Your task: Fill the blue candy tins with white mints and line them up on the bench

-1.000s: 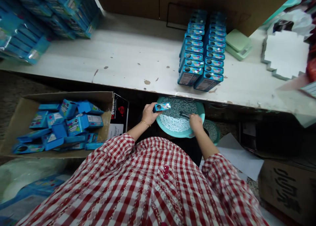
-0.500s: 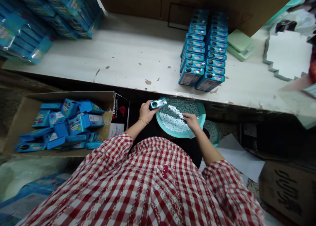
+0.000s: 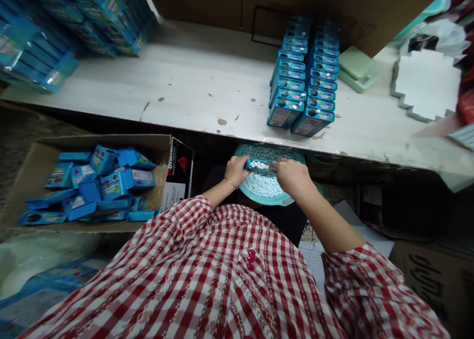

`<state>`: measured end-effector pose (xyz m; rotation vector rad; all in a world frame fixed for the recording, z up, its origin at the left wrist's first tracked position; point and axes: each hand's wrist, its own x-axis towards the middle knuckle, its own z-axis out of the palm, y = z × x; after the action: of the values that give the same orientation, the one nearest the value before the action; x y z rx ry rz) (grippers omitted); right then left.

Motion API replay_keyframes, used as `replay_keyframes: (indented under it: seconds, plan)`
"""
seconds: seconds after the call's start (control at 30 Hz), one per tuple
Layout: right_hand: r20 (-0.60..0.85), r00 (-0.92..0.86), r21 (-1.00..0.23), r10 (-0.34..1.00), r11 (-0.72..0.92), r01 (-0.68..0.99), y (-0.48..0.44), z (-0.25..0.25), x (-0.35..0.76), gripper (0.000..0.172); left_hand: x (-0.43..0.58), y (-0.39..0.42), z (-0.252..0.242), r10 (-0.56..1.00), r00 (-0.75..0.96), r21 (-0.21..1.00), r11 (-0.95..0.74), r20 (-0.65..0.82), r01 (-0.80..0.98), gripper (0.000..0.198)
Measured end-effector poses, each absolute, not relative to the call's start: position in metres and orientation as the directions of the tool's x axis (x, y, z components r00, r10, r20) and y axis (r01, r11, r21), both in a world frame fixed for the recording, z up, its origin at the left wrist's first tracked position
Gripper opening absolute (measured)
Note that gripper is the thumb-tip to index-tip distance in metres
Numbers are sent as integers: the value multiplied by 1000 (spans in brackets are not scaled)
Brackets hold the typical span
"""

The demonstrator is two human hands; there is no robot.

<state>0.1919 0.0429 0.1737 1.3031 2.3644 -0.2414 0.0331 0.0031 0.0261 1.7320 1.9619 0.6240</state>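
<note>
Over the turquoise basin (image 3: pixel 255 198) of white pellets (image 3: pixel 264 185), my left hand (image 3: pixel 236 171) grips a small blue box (image 3: pixel 252 163) with its top facing up. White pellets lie heaped across that top. Close on its right, my right hand (image 3: pixel 292 175) is closed around a scoop (image 3: pixel 273 166), mostly hidden by the fingers. The scoop's tip meets the heap at the box. Whether pellets are dropping inside cannot be made out.
A carton (image 3: pixel 168 176) of jumbled blue boxes (image 3: pixel 111 183) stands at left. Two rows of upright blue boxes (image 3: pixel 287 112) are on the white table (image 3: pixel 200 92), beside a green scale (image 3: pixel 357 68). Wrapped blue packs (image 3: pixel 33 47) are stacked at far left. The table edge overhangs the basin.
My left hand has brought the box rightward over the basin. My right hand has raised the loaded scoop to the box, and pellets now cover the box's top.
</note>
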Motion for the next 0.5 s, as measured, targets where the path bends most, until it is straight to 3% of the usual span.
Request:
replay_keyframes:
  seconds: [0.23,0.4,0.5]
  plan:
    - [-422,-433,43,796,495,868,45,172,218,39,26,1,18,987,-158,662,113,8,741,36]
    - [-509,-202,44,837,259,965,57,93,268,44,9,-8,17,975,-211,728,98,65,678,32]
    - [-530,-157,-57,834,150,987,54,37,259,42,3,-12,18,966,-250,743,117,70,659,32]
